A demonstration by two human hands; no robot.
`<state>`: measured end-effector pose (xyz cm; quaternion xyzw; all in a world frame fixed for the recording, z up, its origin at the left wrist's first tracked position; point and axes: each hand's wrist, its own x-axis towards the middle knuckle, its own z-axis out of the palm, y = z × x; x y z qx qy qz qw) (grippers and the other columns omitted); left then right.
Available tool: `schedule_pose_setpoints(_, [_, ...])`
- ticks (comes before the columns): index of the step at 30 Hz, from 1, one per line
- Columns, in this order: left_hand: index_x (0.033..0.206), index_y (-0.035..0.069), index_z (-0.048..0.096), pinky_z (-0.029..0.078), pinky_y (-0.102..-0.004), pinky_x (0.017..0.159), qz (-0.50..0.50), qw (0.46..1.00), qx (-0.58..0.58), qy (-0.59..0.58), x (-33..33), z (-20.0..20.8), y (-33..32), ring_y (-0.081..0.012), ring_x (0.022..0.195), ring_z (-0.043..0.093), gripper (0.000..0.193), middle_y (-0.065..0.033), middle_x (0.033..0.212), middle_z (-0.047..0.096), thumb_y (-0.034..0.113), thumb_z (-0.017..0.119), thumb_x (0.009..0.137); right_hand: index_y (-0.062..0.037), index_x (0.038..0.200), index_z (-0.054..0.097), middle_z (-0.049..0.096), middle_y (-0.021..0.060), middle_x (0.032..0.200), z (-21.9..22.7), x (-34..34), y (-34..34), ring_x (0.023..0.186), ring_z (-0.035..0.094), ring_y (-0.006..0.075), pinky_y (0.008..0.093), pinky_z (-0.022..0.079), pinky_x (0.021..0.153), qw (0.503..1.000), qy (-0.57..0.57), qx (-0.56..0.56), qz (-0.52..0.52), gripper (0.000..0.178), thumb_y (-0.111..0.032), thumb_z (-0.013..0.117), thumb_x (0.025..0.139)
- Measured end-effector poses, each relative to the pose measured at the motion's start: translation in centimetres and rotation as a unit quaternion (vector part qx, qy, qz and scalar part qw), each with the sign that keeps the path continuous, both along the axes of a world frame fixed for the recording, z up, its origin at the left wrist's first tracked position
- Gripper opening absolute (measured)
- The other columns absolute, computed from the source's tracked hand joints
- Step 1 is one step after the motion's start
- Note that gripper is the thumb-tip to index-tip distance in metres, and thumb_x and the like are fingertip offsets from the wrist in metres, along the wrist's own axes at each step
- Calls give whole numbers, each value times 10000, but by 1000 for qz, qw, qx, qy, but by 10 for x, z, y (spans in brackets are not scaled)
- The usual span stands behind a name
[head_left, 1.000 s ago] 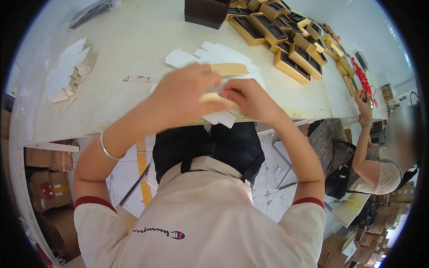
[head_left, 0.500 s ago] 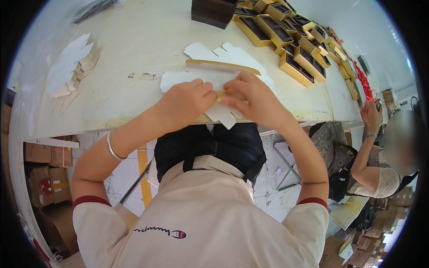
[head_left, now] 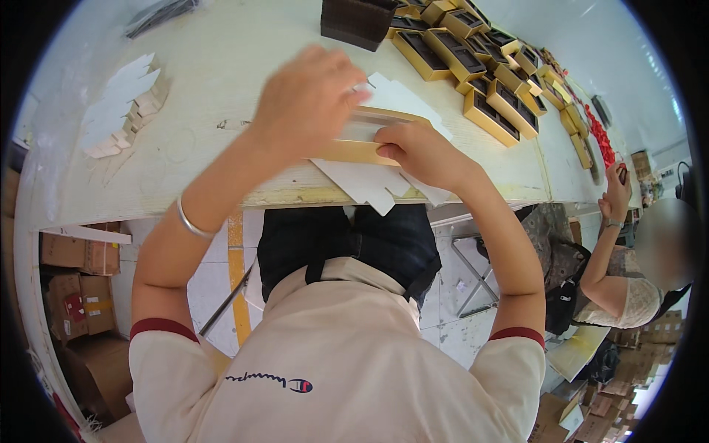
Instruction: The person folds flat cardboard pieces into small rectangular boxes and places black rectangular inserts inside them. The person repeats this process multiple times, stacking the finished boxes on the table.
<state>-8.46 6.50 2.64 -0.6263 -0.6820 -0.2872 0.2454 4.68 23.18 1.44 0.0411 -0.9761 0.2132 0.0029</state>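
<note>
In front of me on the table lies a partly folded cardboard box (head_left: 347,153), gold outside and white inside, with its long near wall standing up. My right hand (head_left: 421,153) is closed on the right end of that wall, thumb on the gold face and fingers curled behind. Blurred by motion, my left hand (head_left: 310,96) is raised over the box's far left part and hides it. Something white shows at its fingertips, but whether they grip it cannot be made out. White flaps (head_left: 362,184) stick out flat on the near side, over the table edge.
A stack of white folded blanks (head_left: 122,111) stands at the left. Behind me at the far side is a dark brown box (head_left: 358,22). Several gold boxes with dark inserts (head_left: 491,111) are heaped at the right. A co-worker's hand (head_left: 617,193) is near red ribbon (head_left: 600,136).
My left hand has left the near wall and risen to the far left. My right hand has shifted slightly right and holds the near wall, which now stands upright as a gold strip.
</note>
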Motion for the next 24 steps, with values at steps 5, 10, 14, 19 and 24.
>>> schedule_pose_setpoints(5, [983, 13, 633, 447, -313, 666, -39, 904, -261, -338, -43, -6, 3, -187, 692, 525, 207, -69, 722, 561, 162, 630, 839, -43, 950, 618, 614, 107, 788, -1, 10, -17, 682, 564, 305, 386, 461, 653, 969, 186, 138, 87, 183, -25, 612, 768])
schedule_pose_setpoints(10, [1046, 34, 621, 373, -257, 564, -66, 913, -244, -320, -27, 7, 3, -102, 627, 440, 265, -36, 791, 589, 2, 599, 784, -66, 824, 536, 538, 77, 773, 2, 27, -42, 621, 612, 238, 340, 472, 510, 954, 162, 252, 3, 144, -38, 607, 701])
schedule_pose_setpoints(14, [1041, 58, 601, 389, -270, 568, -93, 962, -50, -252, 5, 22, -20, -135, 630, 481, 316, -41, 869, 581, -46, 557, 746, -54, 834, 516, 503, 76, 791, 40, 35, -30, 641, 610, 227, 352, 486, 533, 944, 215, 249, -7, 106, -62, 572, 745])
schedule_pose_setpoints(19, [1043, 51, 558, 433, -286, 596, -68, 967, -127, -211, 23, -26, -26, -190, 685, 539, 299, -89, 1046, 566, -33, 559, 756, -35, 995, 605, 533, 125, 1003, -1, 26, -9, 890, 585, 284, 359, 502, 732, 962, 207, 141, 107, 291, -74, 644, 710])
schedule_pose_setpoints(24, [1064, 39, 575, 479, -295, 655, -141, 887, -234, -373, 32, -12, -45, -202, 722, 562, 339, -77, 1079, 591, -18, 649, 738, -46, 1050, 655, 539, 156, 1168, -24, 44, -4, 1027, 552, 322, 368, 483, 848, 977, 184, -64, 86, 400, -70, 757, 664])
